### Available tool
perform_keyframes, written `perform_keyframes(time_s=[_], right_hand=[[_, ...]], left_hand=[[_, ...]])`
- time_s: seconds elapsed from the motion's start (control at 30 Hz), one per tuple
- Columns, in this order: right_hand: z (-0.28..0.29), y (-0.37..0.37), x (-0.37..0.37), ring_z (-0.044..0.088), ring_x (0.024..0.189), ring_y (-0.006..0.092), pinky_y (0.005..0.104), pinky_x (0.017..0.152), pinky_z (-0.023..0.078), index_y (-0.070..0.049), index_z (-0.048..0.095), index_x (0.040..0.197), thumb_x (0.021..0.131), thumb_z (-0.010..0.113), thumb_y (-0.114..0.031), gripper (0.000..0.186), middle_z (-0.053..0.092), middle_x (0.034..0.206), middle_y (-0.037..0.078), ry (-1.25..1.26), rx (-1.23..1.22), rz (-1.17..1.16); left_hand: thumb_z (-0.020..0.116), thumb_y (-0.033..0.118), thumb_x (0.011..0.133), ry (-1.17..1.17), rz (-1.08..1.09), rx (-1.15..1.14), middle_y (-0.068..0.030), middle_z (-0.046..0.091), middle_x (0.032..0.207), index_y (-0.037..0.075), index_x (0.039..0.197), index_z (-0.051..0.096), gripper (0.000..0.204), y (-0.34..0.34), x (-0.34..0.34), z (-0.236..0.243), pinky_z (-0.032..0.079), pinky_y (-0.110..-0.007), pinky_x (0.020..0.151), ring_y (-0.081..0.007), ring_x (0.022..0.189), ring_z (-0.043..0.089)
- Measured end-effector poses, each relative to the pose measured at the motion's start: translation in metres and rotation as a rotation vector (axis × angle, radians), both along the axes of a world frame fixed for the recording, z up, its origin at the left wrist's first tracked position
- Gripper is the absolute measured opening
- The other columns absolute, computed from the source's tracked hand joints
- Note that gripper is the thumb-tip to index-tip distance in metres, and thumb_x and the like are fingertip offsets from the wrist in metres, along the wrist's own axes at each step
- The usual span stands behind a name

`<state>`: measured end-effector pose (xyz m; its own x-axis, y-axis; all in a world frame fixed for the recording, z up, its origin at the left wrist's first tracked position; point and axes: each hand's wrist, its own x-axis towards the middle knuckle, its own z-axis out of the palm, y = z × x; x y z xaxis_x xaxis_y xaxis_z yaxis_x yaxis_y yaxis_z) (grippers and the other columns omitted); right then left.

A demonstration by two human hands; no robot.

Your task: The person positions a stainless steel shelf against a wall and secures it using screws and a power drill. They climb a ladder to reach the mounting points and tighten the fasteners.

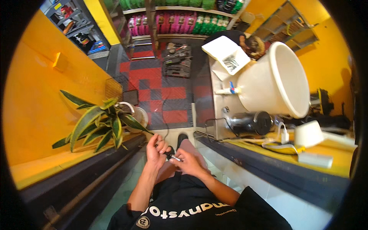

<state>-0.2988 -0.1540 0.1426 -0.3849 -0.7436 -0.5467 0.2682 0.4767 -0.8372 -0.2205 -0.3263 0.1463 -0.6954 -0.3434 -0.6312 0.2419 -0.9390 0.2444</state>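
My left hand (156,149) is raised at the lower middle with curled fingers. The tip of a long green-and-yellow leaf from a potted plant (107,122) reaches close to those fingertips; whether they grip it or something else I cannot make out. Just right of it, my right hand (184,163) is closed around a small silver metal piece (176,158). Something dark sits between the two hands. A thin dark cord (164,109) lies on the floor beyond them and disappears behind my left hand.
Yellow-and-black ledges flank me. The right counter (220,96) holds a white tub (255,88), white box (216,50), steel cylinder (249,122) and cables. A person (251,46) bends behind the tub. An open tool case (177,61) lies on red-grey mats, before shelves (180,11).
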Motion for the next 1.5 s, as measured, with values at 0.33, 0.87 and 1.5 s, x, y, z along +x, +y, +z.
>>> perform_keyframes(time_s=[0.33, 0.87, 1.5], right_hand=[[-0.025, -0.115, -0.175, 0.075, 0.086, 0.0313, 0.0429, 0.081, 0.057, -0.002, 0.077, 0.107, 0.096, 0.072, -0.043, 0.043, 0.077, 0.091, 0.017, 0.353, 0.217, -0.012], [-0.119, -0.012, -0.069, 0.069, 0.069, 0.0265, 0.0472, 0.063, 0.052, -0.002, 0.074, 0.080, 0.096, 0.071, -0.044, 0.045, 0.070, 0.071, 0.010, -0.088, 0.979, -0.865], [-0.131, 0.049, 0.108, 0.063, 0.050, 0.0232, 0.0402, 0.047, 0.052, -0.003, 0.073, 0.099, 0.098, 0.071, -0.050, 0.047, 0.066, 0.066, 0.009, -0.243, 0.558, -2.265]], left_hand=[[0.061, 0.019, 0.107, -0.235, -0.736, -0.949, -0.0005, 0.064, 0.090, 0.003, 0.114, 0.067, 0.019, -0.111, -0.198, 0.076, 0.050, -0.029, 0.079, -0.0088, 0.086, 0.058], [0.063, 0.026, 0.105, 1.235, -0.081, -1.537, -0.0036, 0.075, 0.095, 0.019, 0.105, 0.076, 0.015, -0.262, -0.367, 0.302, 0.057, -0.031, 0.069, -0.0181, 0.082, 0.072], [0.063, 0.003, 0.099, 1.514, -1.810, -1.436, -0.0125, 0.067, 0.095, -0.005, 0.103, 0.069, 0.011, 0.051, -0.306, 0.235, 0.051, -0.031, 0.080, -0.0204, 0.084, 0.063]])
